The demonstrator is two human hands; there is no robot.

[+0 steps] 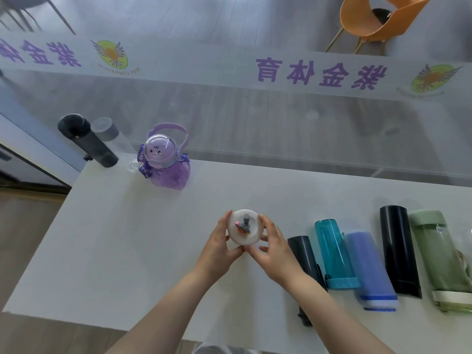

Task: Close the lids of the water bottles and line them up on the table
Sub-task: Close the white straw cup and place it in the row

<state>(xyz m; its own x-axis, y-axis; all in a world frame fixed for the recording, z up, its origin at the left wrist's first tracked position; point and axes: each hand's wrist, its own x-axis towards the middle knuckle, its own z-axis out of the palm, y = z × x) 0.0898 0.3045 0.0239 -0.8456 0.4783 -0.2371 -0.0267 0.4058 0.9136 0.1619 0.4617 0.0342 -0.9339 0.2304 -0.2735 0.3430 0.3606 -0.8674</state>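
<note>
A white bottle with a small grey figure on its round lid (244,228) stands at the middle of the white table (127,238). My left hand (221,245) grips its left side and my right hand (272,247) holds its right side, fingers curled round the lid. To the right stands a row: a dark grey bottle (304,259), a teal bottle (333,254), a blue bottle (370,269), a black bottle (398,251) and a green bottle (439,259). At the far left corner stand a purple bottle with a handle (166,159), a black bottle (88,140) and a clear bottle with a grey cap (112,135).
A glass wall with purple lettering (319,72) runs behind the table's far edge. An orange chair (378,19) stands beyond the glass. The table's left edge drops to a wooden floor (23,238).
</note>
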